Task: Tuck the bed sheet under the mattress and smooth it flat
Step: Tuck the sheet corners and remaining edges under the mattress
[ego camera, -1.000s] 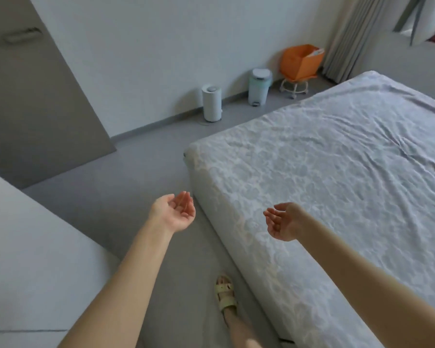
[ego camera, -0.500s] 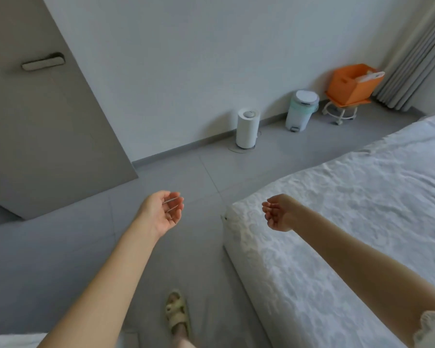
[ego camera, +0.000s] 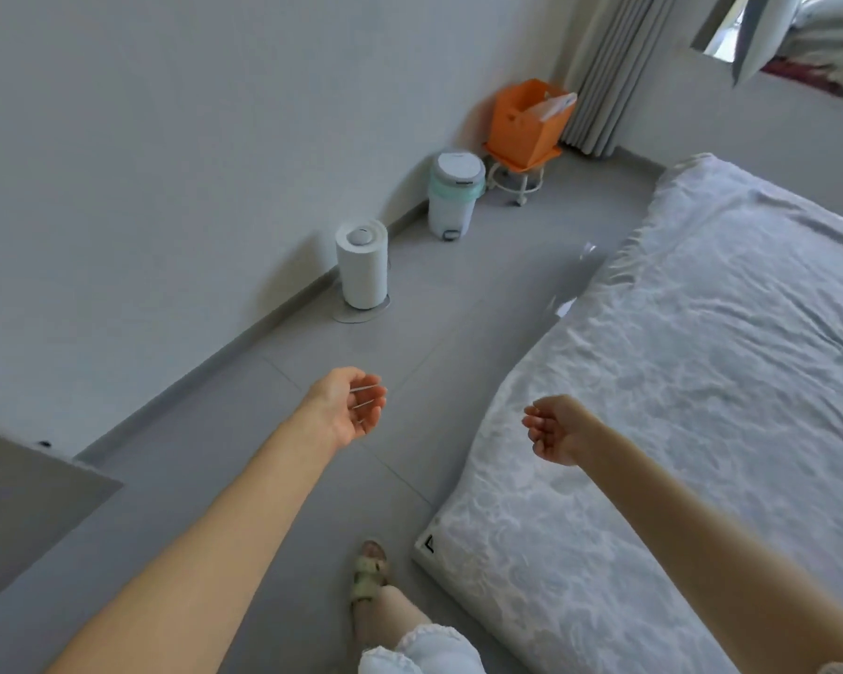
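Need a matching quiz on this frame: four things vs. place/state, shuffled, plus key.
Column 1
1. left hand
2. right hand
3. orange box
4. white cylinder

Column 2
A. on a small wheeled stool near the curtain
B. empty, above the edge of the bed sheet
C. empty, above the bare floor
D. upright on the floor beside the wall

Pairs: 1-C, 2-B, 3-A, 4-D
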{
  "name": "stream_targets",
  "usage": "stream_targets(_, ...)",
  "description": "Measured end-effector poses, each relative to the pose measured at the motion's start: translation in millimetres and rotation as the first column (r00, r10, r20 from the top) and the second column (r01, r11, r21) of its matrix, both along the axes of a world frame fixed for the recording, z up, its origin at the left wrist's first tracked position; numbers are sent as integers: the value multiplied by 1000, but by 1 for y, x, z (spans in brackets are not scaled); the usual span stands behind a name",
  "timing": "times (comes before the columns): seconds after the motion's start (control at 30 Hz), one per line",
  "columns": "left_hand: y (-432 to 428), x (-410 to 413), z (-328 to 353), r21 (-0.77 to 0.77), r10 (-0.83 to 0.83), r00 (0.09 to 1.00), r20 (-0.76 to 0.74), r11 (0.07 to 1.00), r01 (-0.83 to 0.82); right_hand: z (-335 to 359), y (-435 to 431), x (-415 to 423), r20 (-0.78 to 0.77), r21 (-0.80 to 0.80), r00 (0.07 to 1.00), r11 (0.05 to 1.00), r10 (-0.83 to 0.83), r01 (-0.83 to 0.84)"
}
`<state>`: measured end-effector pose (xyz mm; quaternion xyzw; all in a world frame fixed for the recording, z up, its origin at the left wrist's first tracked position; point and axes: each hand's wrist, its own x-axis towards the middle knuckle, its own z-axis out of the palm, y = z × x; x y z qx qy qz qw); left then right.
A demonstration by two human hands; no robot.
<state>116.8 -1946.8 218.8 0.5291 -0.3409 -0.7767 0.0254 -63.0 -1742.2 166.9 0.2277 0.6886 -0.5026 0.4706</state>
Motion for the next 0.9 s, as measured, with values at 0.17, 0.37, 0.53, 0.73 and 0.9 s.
stream_targets(0.17,-60,-101,-37,68,-171,984,50,984,167,-31,-36,-77,-23,70,987,985,-158,160)
stream_targets(0.37,-114,-220,-78,119,-322,939,120,944,308,-43,-71,-163,-45,114,950,943,-310,313)
stream_targets(0.53,-129,-315,-95,203,-454,883,121,882,426,-40,-85,-236,-73,156,921,907,-384,391)
stream_targets(0.73,-173,-471,-86,183,-515,856,45,847,500,-31,-120,-355,-103,148,883,871,-458,469)
stream_targets(0.9,-211,-614,-64,102,-580,814,7,811,577,-14,-156,-456,-96,120,865,857,-492,501)
